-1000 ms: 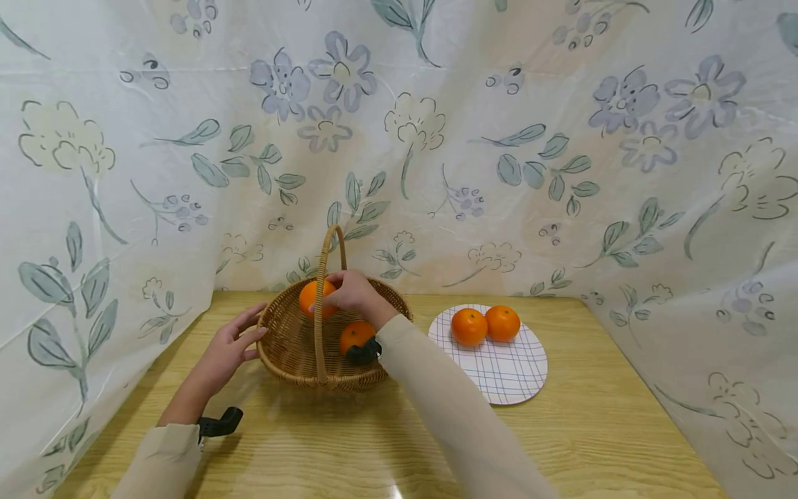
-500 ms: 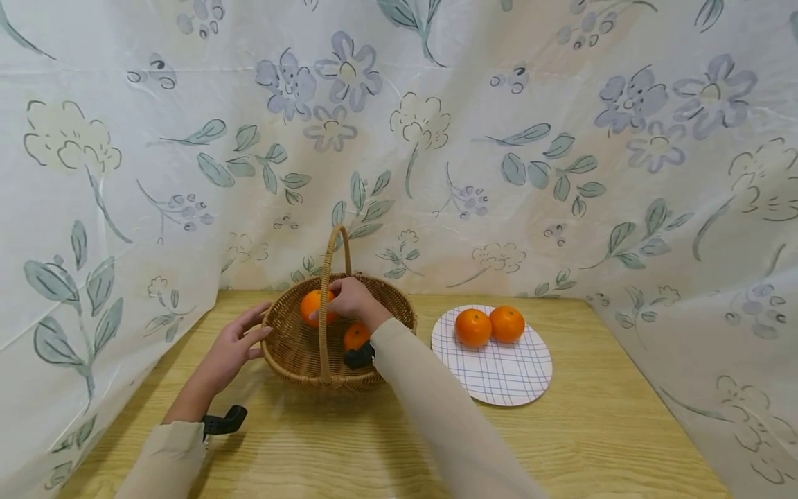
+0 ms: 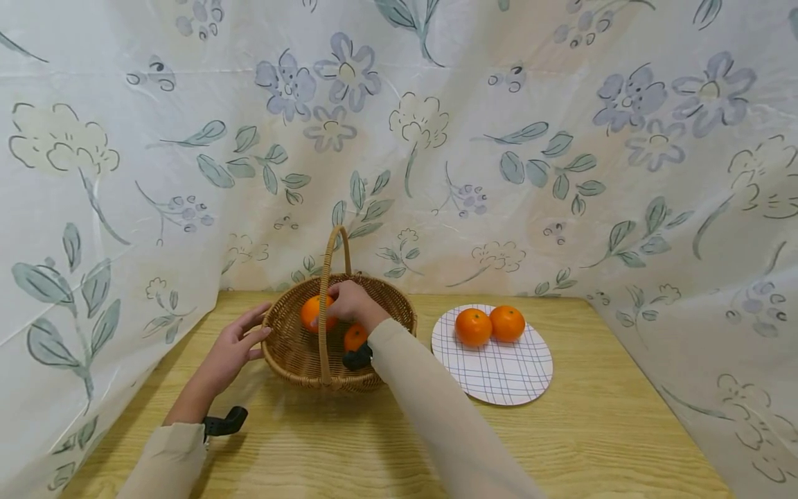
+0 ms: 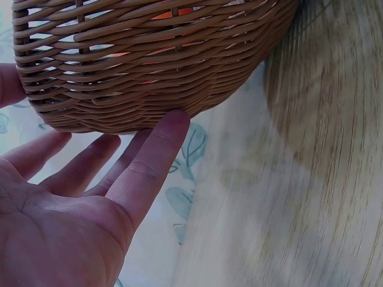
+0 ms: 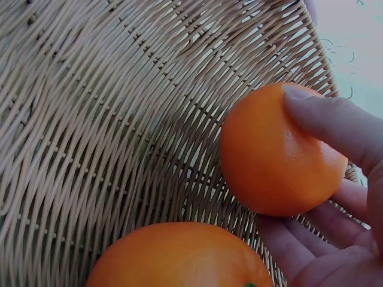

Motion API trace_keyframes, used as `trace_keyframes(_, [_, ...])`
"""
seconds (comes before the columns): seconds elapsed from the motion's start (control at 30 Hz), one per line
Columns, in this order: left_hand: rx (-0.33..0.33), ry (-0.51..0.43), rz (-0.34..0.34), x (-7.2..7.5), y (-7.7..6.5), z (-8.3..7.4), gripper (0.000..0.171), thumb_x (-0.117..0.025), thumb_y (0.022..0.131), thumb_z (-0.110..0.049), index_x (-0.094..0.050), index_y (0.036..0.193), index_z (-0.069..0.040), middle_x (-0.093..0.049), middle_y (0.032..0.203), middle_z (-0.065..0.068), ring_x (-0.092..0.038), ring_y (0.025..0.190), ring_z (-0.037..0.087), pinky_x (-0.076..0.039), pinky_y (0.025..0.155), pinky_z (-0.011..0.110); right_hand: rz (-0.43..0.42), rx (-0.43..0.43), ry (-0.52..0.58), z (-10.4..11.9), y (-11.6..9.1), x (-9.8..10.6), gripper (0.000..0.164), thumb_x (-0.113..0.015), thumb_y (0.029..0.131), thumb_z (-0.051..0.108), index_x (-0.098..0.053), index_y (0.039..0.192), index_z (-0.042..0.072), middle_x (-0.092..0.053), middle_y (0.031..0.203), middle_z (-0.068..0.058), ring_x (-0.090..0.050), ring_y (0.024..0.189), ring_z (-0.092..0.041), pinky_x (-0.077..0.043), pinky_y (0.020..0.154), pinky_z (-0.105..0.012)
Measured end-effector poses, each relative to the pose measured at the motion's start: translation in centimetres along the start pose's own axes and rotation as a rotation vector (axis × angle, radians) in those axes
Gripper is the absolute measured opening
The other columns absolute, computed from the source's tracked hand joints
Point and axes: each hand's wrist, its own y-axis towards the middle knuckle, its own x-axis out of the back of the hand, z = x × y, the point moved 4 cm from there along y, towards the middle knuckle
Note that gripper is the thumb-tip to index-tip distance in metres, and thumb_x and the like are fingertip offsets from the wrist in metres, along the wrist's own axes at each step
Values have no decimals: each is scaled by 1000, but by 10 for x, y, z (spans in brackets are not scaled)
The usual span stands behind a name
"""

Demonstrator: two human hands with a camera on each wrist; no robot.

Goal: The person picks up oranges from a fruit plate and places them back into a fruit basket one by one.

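Note:
A brown wicker basket (image 3: 293, 357) with a tall arched handle stands on the table. My right hand (image 3: 352, 301) reaches inside it and holds an orange (image 5: 275, 155) low near the basket's left side. In the right wrist view, the thumb lies across the fruit's top and the fingers curl beneath. Another orange (image 5: 179, 260) lies in the basket beside it, partly behind my right wrist in the head view. My left hand (image 3: 231, 346) touches the basket's left side from outside. Seen in the left wrist view, its fingers (image 4: 146, 170) are mostly straight against the wicker.
To the basket's right, a white checked oval mat (image 3: 505, 378) bears two more oranges, one orange (image 3: 473, 327) touching the other orange (image 3: 507, 324). The wooden table (image 3: 598, 409) runs back to a floral curtain (image 3: 436, 138), which also hangs along both sides.
My right hand has lowered slightly with the orange, further down into the basket. The left hand keeps its place at the basket's side. The view has shifted a little.

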Motion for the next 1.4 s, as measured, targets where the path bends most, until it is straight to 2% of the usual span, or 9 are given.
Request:
trace_keyframes(0.17, [5,8,2,0,1,3,66,-51,109,-33,-23,165,-13,-29,161,27,-57,124,10,-60,90,27,12,-22,-25,-2,-1,-1,72,-91,78,31,-63,141,8,-66,135,-9,-59,123,-26,-53,103,-36])
trace_keyframes(0.33, [0,14,-1,-1,3,4,65,-50,109,-33,-23,165,-13,-29,161,26,-57,126,13,-60,90,27,10,-41,-18,-2,0,0,65,-91,79,27,-66,134,5,-68,131,-10,-61,122,-28,-54,101,-37])
trace_keyframes(0.47, [3,8,-3,-3,4,4,65,-50,109,-33,-23,165,-13,-29,161,26,-55,128,17,-59,90,26,16,-35,-26,-2,0,2,58,-90,80,24,-69,130,5,-69,127,-10,-63,115,-25,-56,94,-33])
trace_keyframes(0.63, [12,14,-8,-4,6,3,66,-50,109,-34,-22,165,-13,-28,162,25,-50,135,31,-60,90,27,38,1,16,2,-7,11,46,-90,79,23,-74,119,7,-71,115,-7,-63,100,-22,-55,80,-30])
trace_keyframes(0.8, [16,28,-5,-3,7,2,66,-50,109,-36,-23,165,-15,-28,163,25,-46,138,37,-60,91,29,87,48,73,7,-25,27,51,-86,83,21,-69,130,8,-69,127,-6,-63,115,-22,-56,95,-35])
trace_keyframes(0.9, [10,32,-1,-2,7,2,65,-50,109,-35,-23,165,-15,-28,163,25,-49,136,32,-60,91,28,98,74,85,4,-36,38,56,-86,83,25,-67,134,10,-67,135,-8,-62,123,-24,-54,103,-38])
trace_keyframes(1.1, [-6,27,-8,2,6,1,65,-50,109,-34,-23,165,-13,-28,162,26,-55,125,10,-59,89,25,63,129,126,-9,-58,57,61,-87,83,32,-65,137,14,-65,139,-8,-61,128,-26,-53,106,-40])
trace_keyframes(1.27, [-13,42,-4,4,5,1,68,-50,109,-36,-21,165,-12,-28,162,27,-55,122,4,-59,89,26,15,147,298,-26,-81,72,56,-85,85,24,-65,136,13,-68,135,-5,-63,128,-26,-54,105,-39])
trace_keyframes(1.4, [-13,42,-4,4,6,3,69,-51,109,-37,-21,165,-11,-28,162,27,-56,120,1,-60,89,26,-15,159,442,-43,-101,78,53,-83,87,16,-65,135,10,-67,137,-10,-59,132,-33,-53,108,-39])
